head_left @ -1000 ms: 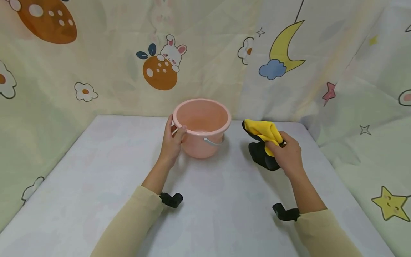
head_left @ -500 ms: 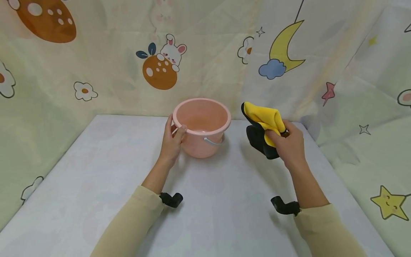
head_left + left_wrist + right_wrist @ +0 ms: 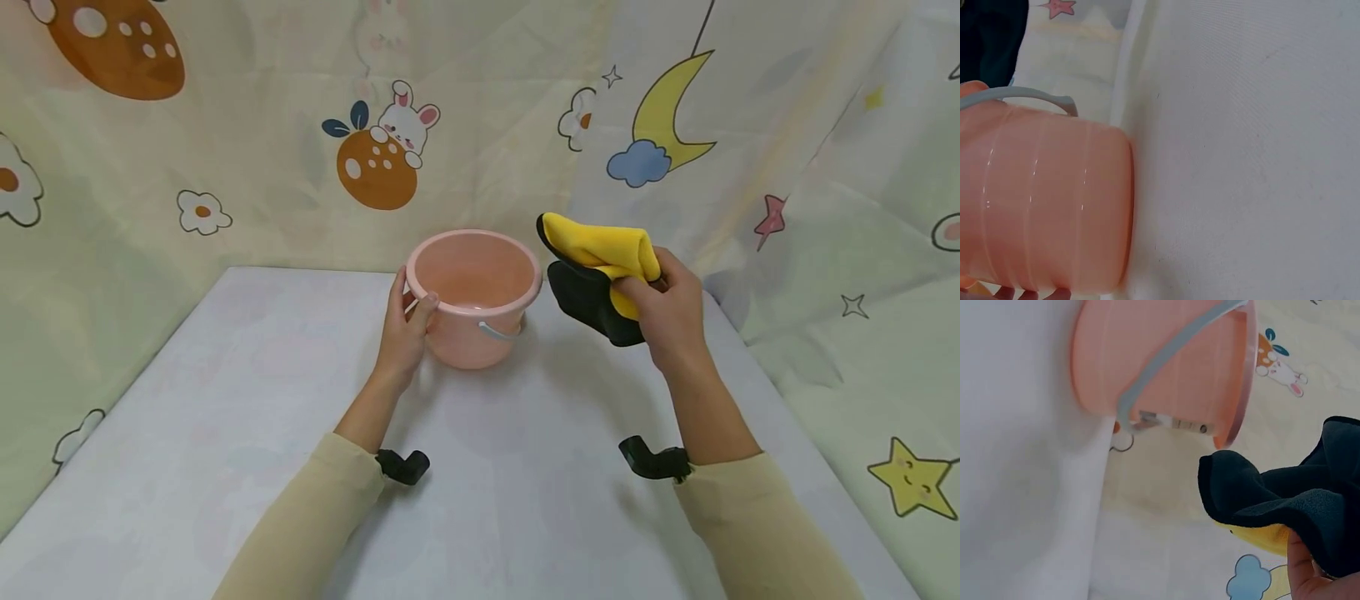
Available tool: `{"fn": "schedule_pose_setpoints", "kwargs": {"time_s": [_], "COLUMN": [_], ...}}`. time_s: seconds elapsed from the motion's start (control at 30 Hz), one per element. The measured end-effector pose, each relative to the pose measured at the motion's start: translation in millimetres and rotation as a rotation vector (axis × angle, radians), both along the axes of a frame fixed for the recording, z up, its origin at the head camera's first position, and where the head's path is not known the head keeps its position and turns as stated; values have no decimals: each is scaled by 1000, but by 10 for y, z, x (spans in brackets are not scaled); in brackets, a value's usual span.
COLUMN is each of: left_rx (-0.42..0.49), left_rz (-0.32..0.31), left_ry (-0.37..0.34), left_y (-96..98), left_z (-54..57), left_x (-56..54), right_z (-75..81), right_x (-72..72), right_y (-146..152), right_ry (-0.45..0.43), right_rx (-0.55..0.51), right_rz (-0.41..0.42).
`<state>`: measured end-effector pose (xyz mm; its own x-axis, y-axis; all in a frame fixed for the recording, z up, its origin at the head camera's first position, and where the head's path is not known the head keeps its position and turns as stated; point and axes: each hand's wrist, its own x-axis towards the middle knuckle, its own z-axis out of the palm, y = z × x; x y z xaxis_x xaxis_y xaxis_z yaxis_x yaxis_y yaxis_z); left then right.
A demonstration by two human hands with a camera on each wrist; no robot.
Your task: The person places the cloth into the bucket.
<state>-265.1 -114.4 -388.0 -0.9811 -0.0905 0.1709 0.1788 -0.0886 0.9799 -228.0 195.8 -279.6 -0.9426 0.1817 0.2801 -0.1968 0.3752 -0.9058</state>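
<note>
A pink plastic bucket (image 3: pixel 472 342) stands upright on the white table, its pale grey handle (image 3: pixel 498 332) hanging down at the front right. My left hand (image 3: pixel 403 337) grips the bucket's left side, thumb at the rim and fingers behind; in the left wrist view some fingertips (image 3: pixel 1029 294) show along the bucket wall. My right hand (image 3: pixel 667 308) pinches a folded cloth (image 3: pixel 600 246), yellow on one side and dark grey on the other with black edging. The cloth is raised above the table, just right of the bucket rim. In the right wrist view its dark side (image 3: pixel 1297 494) hangs near the bucket.
The white tabletop (image 3: pixel 495 500) stretches in front of the bucket and to both sides. A printed fabric backdrop (image 3: pixel 270 125) rises right behind the table's far edge and along its sides. Black camera mounts (image 3: pixel 652 458) sit on both wrists.
My right hand has lifted the cloth up from near the table and brought it left toward the bucket. The left hand and bucket have stayed in place.
</note>
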Motion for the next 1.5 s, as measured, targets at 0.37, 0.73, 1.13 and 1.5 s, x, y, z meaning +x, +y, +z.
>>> {"fn": "schedule_pose_setpoints", "kwargs": {"time_s": [0.37,0.73,1.13,1.5], "left_rx": [-18,-1,-24,-50], "left_rz": [-1,-8,2,28], "left_ry": [10,-6,-30,-42], "left_y": [5,20,16,24], "left_z": [11,3,20,30], "left_x": [17,1,25,33], "right_z": [182,257,116,-41], "right_x": [-47,-92,-278,-453], "right_y": [-263,-524,-725,-827], "right_ry": [99,175,45,51], "right_rx": [-195,-314,-188,156], "right_rz": [110,219,257,244]}}
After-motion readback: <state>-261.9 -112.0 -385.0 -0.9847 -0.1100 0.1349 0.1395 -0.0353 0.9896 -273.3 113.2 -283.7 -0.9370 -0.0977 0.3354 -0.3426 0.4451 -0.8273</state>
